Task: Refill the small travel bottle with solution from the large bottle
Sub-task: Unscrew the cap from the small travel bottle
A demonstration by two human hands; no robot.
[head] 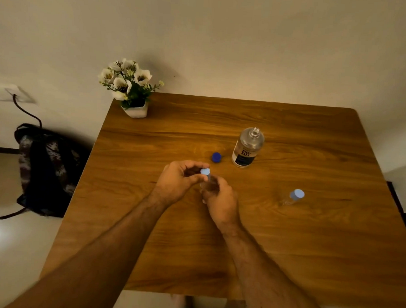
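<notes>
The large clear bottle (247, 148) with a dark label stands uncapped on the wooden table (287, 240). Its dark blue cap (216, 157) lies to its left. In front of it, my right hand (220, 203) grips the body of a small clear travel bottle (207, 183). My left hand (180, 179) pinches that bottle's light blue cap (205, 171) with its fingertips; the cap sits on the bottle's top. A second small travel bottle (294, 196) with a light blue cap stands apart on the right.
A white pot of white flowers (130, 88) sits at the table's far left corner. A dark backpack (47, 169) leans on the floor left of the table, under a wall socket with a cable (23, 108).
</notes>
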